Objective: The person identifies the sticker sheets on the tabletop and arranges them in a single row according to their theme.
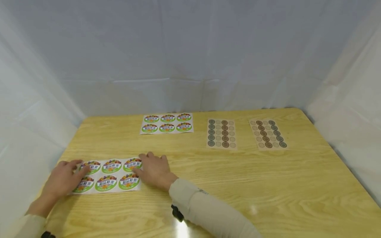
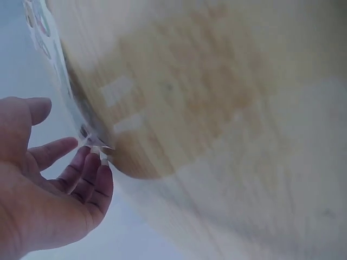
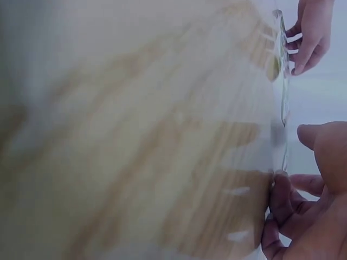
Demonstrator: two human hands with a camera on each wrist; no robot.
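In the head view, taking the nearer sticker sheet (image 1: 108, 174) as our clock centre, we see the left hand (image 1: 63, 178) at its nine o'clock end and the right hand (image 1: 154, 170) at three, thumbs overlapping its surface. The sheet lies near the tabletop's left edge, which runs behind the left hand. Wide wood on the table (image 1: 256, 188) stretches from the right hand toward three o'clock, giving us most room there. Toward two o'clock lies the farther sticker sheet (image 1: 167, 123), close to the back edge; between two and three come the first dotted sheet (image 1: 221, 134) and the second dotted sheet (image 1: 269, 134), a narrow strip of wood between them.

In the left wrist view, we find the left hand at eight o'clock, fingers loosely bent at the sheet's corner, thumb spread away from them.

In the right wrist view, the right hand sits at four o'clock, fingers bent by the sheet's edge, thumb apart; the left hand is at two, with the sheet nearly edge-on between them.
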